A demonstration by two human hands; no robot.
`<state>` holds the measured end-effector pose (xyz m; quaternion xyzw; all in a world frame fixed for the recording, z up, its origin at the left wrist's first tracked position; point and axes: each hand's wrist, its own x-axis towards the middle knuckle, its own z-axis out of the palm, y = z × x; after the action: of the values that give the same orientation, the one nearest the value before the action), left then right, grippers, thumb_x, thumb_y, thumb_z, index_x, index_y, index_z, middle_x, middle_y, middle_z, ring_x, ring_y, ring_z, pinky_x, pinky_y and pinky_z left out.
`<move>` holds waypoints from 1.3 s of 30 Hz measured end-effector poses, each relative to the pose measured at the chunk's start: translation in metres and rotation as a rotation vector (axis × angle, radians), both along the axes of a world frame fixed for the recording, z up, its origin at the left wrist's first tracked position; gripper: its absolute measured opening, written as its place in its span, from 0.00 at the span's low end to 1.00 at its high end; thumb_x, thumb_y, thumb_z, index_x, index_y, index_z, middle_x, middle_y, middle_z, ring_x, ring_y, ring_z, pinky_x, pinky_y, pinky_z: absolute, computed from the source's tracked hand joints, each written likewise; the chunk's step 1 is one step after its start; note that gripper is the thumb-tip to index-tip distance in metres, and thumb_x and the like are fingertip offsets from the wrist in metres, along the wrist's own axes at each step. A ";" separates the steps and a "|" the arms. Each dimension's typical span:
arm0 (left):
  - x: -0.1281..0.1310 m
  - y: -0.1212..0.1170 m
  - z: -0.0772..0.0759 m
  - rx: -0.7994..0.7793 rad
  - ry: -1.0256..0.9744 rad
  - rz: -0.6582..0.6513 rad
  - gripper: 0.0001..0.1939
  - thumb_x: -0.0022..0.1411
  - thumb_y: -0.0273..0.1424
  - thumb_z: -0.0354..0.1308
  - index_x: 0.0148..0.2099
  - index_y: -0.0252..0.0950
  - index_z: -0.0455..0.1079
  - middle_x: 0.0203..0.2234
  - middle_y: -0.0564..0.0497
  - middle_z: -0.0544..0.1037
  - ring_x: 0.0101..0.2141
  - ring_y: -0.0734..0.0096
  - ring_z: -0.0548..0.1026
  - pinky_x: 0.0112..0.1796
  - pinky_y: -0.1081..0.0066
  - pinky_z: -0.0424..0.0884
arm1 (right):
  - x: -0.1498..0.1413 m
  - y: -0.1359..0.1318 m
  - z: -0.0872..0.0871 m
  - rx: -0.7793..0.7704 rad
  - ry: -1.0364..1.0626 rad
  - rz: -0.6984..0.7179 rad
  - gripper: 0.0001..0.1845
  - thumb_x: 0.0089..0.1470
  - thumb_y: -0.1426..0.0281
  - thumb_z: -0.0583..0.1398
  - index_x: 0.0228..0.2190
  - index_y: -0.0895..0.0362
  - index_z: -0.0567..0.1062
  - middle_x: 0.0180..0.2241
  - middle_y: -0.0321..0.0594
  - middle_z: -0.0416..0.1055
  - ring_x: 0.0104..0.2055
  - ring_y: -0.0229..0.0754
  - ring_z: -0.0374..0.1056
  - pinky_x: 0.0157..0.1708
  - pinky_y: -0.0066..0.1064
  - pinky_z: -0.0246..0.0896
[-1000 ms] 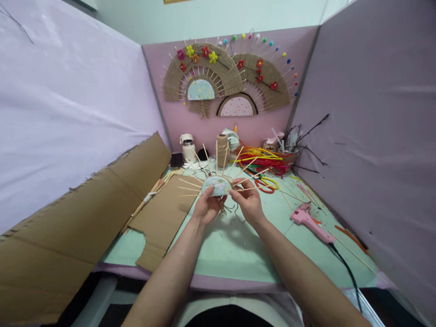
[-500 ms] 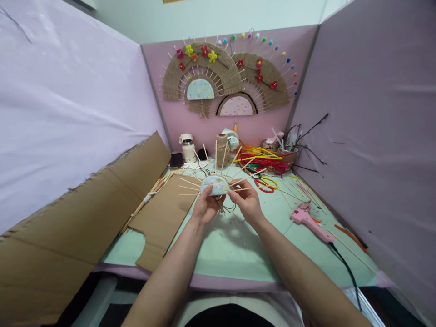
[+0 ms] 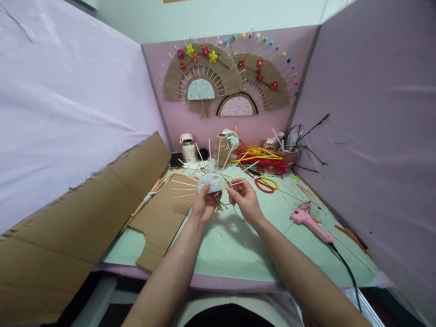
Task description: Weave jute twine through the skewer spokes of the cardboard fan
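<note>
My left hand grips a small fan frame by its half-round centre, covered in light blue floral cloth, with the thumb on its front. Thin wooden sticks spread out from its curved edge. At its right corner my right hand is pinched closed on brown twine, close to the lowest right sticks; its fingertips partly hide the twine. A loose length of twine hangs below that hand. More twine ends dangle under the frame beside my left fingers.
Cardboard and bundled sticks lie left. A twine spool, white bottle and coloured pipe cleaners stand behind. Scissors and a pink glue gun lie right. Two finished fans hang on the back panel.
The fan frame has shifted slightly left and turned a little in my left hand, its sticks leaning further left. My right hand stays pinched near its right corner.
</note>
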<state>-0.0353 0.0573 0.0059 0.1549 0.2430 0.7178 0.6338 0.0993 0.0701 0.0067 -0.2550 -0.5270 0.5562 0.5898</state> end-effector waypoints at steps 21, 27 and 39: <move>-0.001 0.000 -0.002 0.042 -0.020 0.007 0.11 0.54 0.28 0.67 0.41 0.37 0.72 0.32 0.53 0.82 0.30 0.75 0.78 0.35 0.74 0.76 | 0.006 0.004 -0.003 0.042 -0.142 -0.167 0.13 0.49 0.58 0.65 0.28 0.55 0.75 0.20 0.30 0.64 0.22 0.34 0.56 0.24 0.29 0.53; -0.003 -0.003 0.004 -0.048 -0.085 -0.070 0.07 0.60 0.28 0.61 0.41 0.36 0.71 0.31 0.52 0.81 0.26 0.77 0.76 0.30 0.75 0.75 | 0.008 0.001 0.003 0.031 -0.137 -0.045 0.13 0.46 0.59 0.67 0.30 0.55 0.76 0.24 0.32 0.68 0.23 0.34 0.57 0.24 0.28 0.53; -0.003 -0.007 -0.004 -0.198 0.018 -0.312 0.09 0.56 0.31 0.65 0.37 0.34 0.71 0.24 0.52 0.77 0.19 0.79 0.70 0.22 0.76 0.68 | 0.009 0.007 -0.004 0.097 -0.125 0.007 0.11 0.49 0.60 0.65 0.26 0.55 0.75 0.26 0.35 0.70 0.28 0.37 0.63 0.27 0.29 0.59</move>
<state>-0.0379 0.0505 0.0017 0.1339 0.2912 0.5818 0.7475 0.1086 0.0774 0.0027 -0.2585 -0.5902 0.5150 0.5653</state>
